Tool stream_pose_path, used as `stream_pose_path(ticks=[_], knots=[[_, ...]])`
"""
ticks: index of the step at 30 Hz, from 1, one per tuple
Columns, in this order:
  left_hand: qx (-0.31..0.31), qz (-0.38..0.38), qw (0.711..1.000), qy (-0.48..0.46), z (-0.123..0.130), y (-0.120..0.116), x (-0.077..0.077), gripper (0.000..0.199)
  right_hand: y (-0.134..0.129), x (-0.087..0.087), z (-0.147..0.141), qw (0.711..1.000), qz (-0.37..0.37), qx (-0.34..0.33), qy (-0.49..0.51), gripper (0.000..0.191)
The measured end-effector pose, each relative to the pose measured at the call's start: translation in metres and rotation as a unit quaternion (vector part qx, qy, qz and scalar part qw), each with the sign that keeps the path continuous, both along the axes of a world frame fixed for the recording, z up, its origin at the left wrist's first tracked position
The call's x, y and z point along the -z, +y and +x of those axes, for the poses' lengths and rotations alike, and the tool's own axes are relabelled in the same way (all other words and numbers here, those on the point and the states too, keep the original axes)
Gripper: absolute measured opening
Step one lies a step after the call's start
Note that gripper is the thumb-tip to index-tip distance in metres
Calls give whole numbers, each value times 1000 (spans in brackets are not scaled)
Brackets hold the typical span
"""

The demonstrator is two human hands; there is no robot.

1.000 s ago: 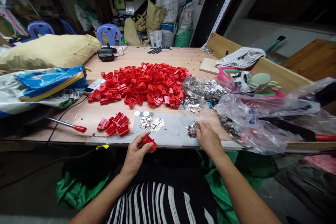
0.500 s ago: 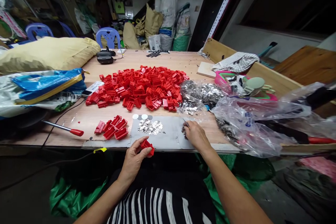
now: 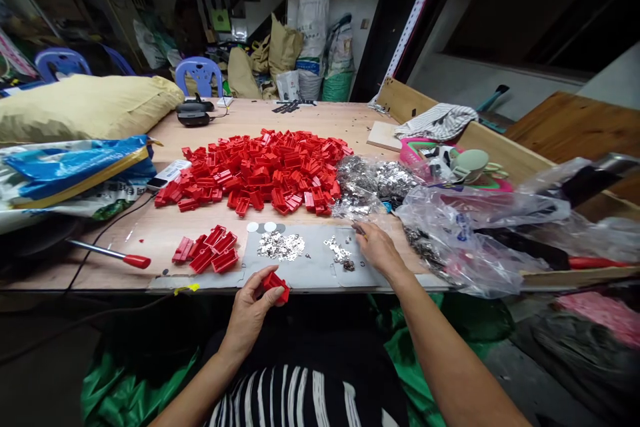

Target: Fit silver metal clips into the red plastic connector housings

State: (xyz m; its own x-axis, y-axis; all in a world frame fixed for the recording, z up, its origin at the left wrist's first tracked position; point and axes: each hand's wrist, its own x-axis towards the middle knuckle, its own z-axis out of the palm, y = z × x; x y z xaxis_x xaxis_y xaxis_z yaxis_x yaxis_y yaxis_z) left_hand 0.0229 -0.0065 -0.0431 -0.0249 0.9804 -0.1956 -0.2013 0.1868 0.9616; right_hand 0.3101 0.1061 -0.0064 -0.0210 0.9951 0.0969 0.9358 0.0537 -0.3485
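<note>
My left hand [image 3: 253, 307] is closed at the table's front edge, pinching a small red plastic housing [image 3: 276, 287] between thumb and fingers. At the right end of a grey mat [image 3: 315, 277], my right hand [image 3: 379, 250] is closed around a thin dark tool [image 3: 358, 229]; its kind is too small to make out. Beside that hand lie loose silver metal pieces [image 3: 338, 250] and a little cluster of dark pieces [image 3: 349, 266]. A bigger heap of silver pieces [image 3: 281, 246] rests on the mat's left part. Several red housings [image 3: 206, 250] sit left of the mat.
A large pile of red housings [image 3: 265, 170] spreads across the middle of the table. Plastic bags of metal parts [image 3: 357, 180] lie right of it, beside a crumpled clear bag [image 3: 460, 220]. A red-handled lever [image 3: 136, 261] juts in at left. Sacks [image 3: 75, 107] stand farther left.
My right hand has shifted rightward, uncovering the silver and dark pieces it had hidden. My left hand keeps the red housing in nearly the same place. The view has turned slightly.
</note>
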Motion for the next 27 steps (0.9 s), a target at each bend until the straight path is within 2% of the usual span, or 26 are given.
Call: stream_pose_path(ticks=[4, 12, 16, 21, 24, 27], knots=[[4, 5, 1000, 5, 0, 1, 3, 49, 1, 4, 4, 1000, -17, -14, 9, 22], [7, 5, 1000, 9, -2, 2, 6, 49, -1, 3, -33, 994, -40, -87, 59, 14], [6, 7, 1000, 19, -2, 1, 9, 49, -3, -1, -40, 984, -56, -135, 102, 14], [7, 10, 1000, 12, -3, 1, 7, 49, -11, -7, -18, 984, -44, -118, 124, 18], [8, 8, 1000, 7, -2, 1, 6, 49, -25, -8, 2, 986, -64, -98, 117, 19], [3, 10, 1000, 8, -1, 1, 6, 48, -41, -7, 13, 987, -89, -95, 97, 32]])
